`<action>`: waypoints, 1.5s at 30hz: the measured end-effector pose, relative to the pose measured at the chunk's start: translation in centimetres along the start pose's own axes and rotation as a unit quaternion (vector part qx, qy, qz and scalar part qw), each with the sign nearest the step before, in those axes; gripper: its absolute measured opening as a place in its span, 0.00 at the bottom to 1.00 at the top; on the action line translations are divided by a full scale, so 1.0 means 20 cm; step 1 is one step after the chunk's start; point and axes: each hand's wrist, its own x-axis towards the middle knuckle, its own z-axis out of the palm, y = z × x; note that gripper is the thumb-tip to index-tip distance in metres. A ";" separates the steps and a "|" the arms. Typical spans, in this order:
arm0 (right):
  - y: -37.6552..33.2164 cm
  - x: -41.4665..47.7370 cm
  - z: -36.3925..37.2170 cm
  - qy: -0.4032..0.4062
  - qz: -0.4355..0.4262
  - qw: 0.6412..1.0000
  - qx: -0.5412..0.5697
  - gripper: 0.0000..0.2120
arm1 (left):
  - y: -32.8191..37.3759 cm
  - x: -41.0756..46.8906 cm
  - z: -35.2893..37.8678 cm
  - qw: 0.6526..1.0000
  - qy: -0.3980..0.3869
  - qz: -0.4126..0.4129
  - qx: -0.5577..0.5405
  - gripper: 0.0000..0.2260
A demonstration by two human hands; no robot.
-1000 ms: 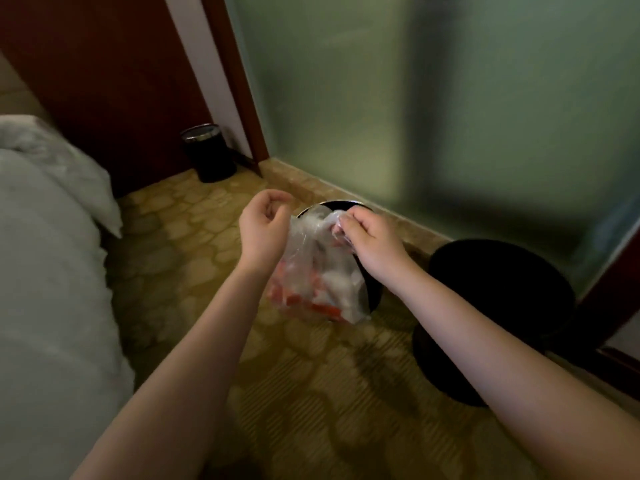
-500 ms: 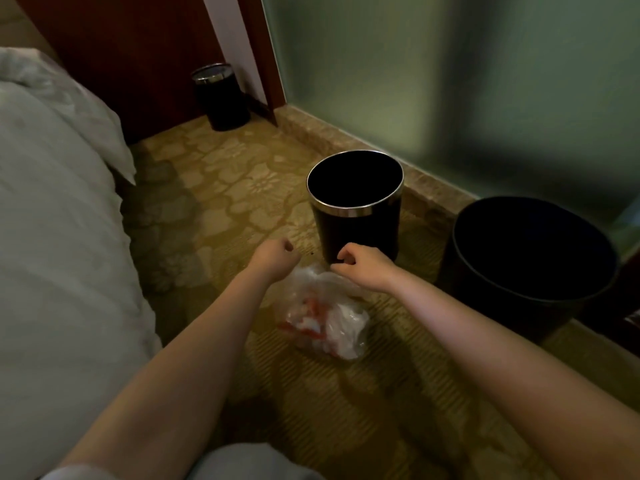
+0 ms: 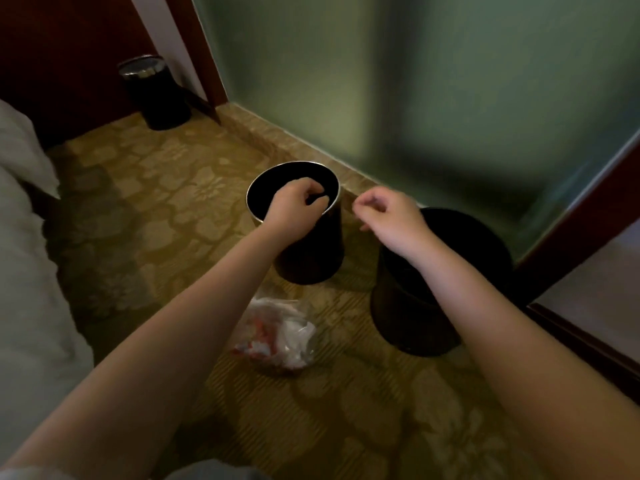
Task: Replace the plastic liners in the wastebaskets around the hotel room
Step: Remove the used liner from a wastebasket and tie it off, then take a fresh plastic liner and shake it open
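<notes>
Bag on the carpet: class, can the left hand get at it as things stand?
Probably yes: the bag lies uncovered on the carpet, nearer the person than the small bin, and the left hand above that bin seems to hold nothing.

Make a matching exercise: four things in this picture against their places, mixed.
1. clear plastic bag of red and white rubbish
2. wide all-black round bin
3. left hand
4. white bed linen

A. at the mouth of the near silver-rimmed black wastebasket
B. left edge of view
C. lying crumpled on the patterned carpet
D. beside the red-brown wooden frame

Pairs: 1-C, 2-D, 3-A, 4-B
</notes>
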 end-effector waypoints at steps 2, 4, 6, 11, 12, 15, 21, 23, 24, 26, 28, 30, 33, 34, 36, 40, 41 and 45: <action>-0.09 -0.01 -0.18 0.006 0.022 1.000 -0.020 0.07 | 0.19 0.03 -0.05 0.999 -0.021 0.034 0.017 0.12; -0.22 -0.02 -0.36 0.016 0.038 0.999 -0.027 0.03 | 0.36 0.07 -0.14 0.998 -0.038 0.051 0.027 0.13; -0.37 -0.04 -0.54 0.026 0.054 0.998 -0.020 0.03 | 0.55 0.10 -0.27 0.997 -0.058 0.051 0.017 0.13; -0.81 -0.10 -1.02 0.051 0.086 0.995 -0.011 0.09 | 1.12 0.19 -0.62 0.996 -0.068 0.044 -0.024 0.10; -0.92 -0.12 -1.13 0.059 0.096 0.994 -0.007 0.10 | 1.24 0.21 -0.70 0.996 -0.075 0.047 -0.028 0.10; -1.23 -0.20 -1.44 0.082 0.120 0.989 0.004 0.10 | 1.62 0.24 -0.91 0.992 -0.100 0.060 -0.043 0.09; -1.78 -0.51 -2.06 0.134 0.154 0.979 -0.017 0.09 | 2.40 0.18 -1.25 0.977 -0.142 0.136 -0.088 0.07; -1.91 -0.63 -2.24 0.162 0.168 0.972 -0.011 0.06 | 2.63 0.14 -1.32 0.967 -0.171 0.168 -0.091 0.08; -1.97 -0.69 -2.34 0.175 0.178 0.968 -0.009 0.06 | 2.75 0.12 -1.34 0.960 -0.189 0.184 -0.088 0.08; -2.08 -0.81 -2.51 0.195 0.205 0.959 -0.015 0.06 | 2.97 0.08 -1.37 0.946 -0.216 0.221 -0.094 0.08; -2.16 -0.94 -2.66 0.236 0.222 0.946 -0.024 0.05 | 3.18 0.03 -1.37 0.932 -0.228 0.255 -0.120 0.07; -2.18 -1.07 -2.79 0.286 0.229 0.930 -0.030 0.07 | 3.37 -0.04 -1.35 0.914 -0.245 0.290 -0.141 0.07; -2.18 -1.30 -2.92 0.364 0.247 0.898 -0.012 0.06 | 3.59 -0.19 -1.30 0.883 -0.286 0.331 -0.171 0.06; -2.17 -1.38 -2.96 0.378 0.256 0.890 -0.016 0.04 | 3.64 -0.24 -1.28 0.874 -0.301 0.338 -0.177 0.06; -2.14 -1.52 -3.05 0.398 0.272 0.876 -0.030 0.03 | 3.73 -0.36 -1.22 0.860 -0.327 0.349 -0.180 0.07; -2.00 -1.68 -3.27 0.434 0.289 0.853 -0.026 0.03 | 3.92 -0.50 -1.08 0.843 -0.360 0.365 -0.163 0.09; -1.96 -1.69 -3.34 0.434 0.291 0.852 -0.032 0.03 | 3.98 -0.52 -1.03 0.842 -0.364 0.367 -0.154 0.10; -1.73 -1.61 -3.66 0.431 0.267 0.862 -0.025 0.03 | 4.22 -0.56 -0.82 0.856 -0.351 0.357 -0.133 0.12</action>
